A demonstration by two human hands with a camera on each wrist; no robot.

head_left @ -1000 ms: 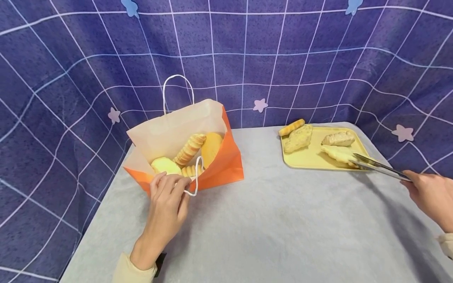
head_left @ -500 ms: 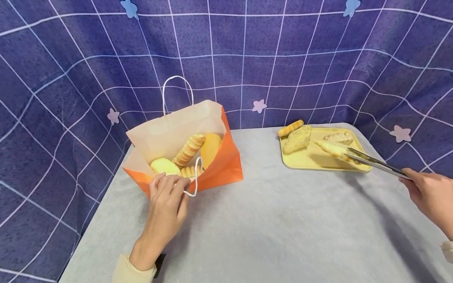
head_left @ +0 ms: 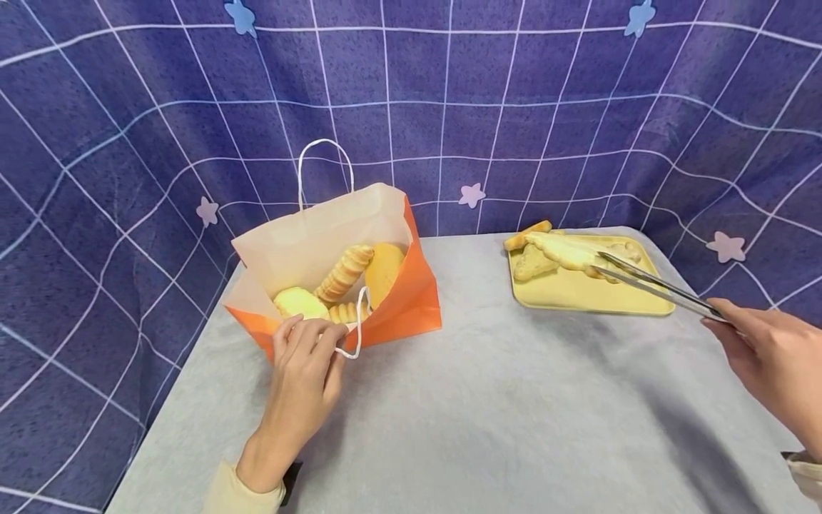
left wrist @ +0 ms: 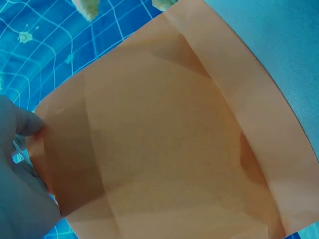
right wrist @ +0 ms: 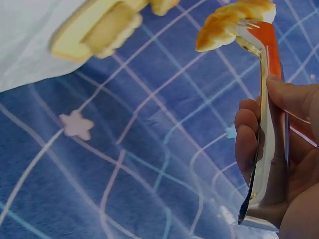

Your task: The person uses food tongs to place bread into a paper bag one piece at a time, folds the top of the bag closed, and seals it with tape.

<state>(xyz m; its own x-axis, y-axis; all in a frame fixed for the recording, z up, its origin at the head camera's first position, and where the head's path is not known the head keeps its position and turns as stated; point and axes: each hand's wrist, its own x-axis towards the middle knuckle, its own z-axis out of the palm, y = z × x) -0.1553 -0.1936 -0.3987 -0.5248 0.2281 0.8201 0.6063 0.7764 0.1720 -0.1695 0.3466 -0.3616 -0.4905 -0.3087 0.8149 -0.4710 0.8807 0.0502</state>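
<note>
Bread [head_left: 566, 253]: long, knobbly and pale yellow, at 3 o'clock in the head view, held above the tray [head_left: 597, 298], its free end aimed at 10 o'clock; the right wrist view shows it browned in places.
Tongs [right wrist: 271, 149]: shiny metal, tips pinching the bread's near end, running from there toward 4 o'clock.
Right hand [head_left: 773, 357]: between 3 and 4 o'clock, fingers and thumb wrapped around the tongs.
Left hand [head_left: 302, 368]: between 7 and 8 o'clock, pinching the front rim of the bag [head_left: 411, 307].
Bag: orange outside, pale inside, standing open at 9 o'clock; back handle [head_left: 325, 140] upright, front handle [head_left: 359, 330] drooping over the rim beside the left hand.
Bag's contents: yellow bun [head_left: 300, 302] at 8 o'clock of the opening, twisted roll [head_left: 345, 273] at 12, orange bun [head_left: 384, 268] at 2, ridged roll [head_left: 345, 312] at 6, partly hidden.
Tray: yellow; speckled loaf [head_left: 531, 265] at 9 o'clock on it, bread stick [head_left: 523, 237] across its 10 o'clock corner, pale roll [head_left: 629, 251] at 2.
Surface [head_left: 481, 400]: grey, under bag and tray.
Cloth [head_left: 417, 71]: purple-blue, gridlined, with stars, toward 12 o'clock.
</note>
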